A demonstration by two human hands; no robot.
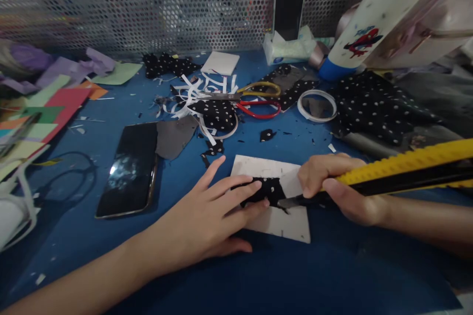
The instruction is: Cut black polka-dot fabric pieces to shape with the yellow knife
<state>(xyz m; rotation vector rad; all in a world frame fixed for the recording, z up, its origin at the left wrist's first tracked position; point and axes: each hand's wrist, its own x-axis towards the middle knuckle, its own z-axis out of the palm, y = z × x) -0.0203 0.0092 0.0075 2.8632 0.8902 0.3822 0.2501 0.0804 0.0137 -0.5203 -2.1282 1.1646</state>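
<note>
Blue bench [332,280], scraps [266,135] already cut; left fingers [241,195] spread flat over a dotted patch [274,189], right fingers [314,171] gripping a cutter [414,161], trimming seemingly unfinished.

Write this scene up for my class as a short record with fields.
Left hand: spread over black dotted fabric
Right hand: gripping yellow-and-black cutter knife, blade at the fabric's edge
Under the fabric: white board
Farther back: scissors, white ring, upright phone, tilted bottle
Left side: phone lying flat, coloured paper
Surface: blue table
</note>
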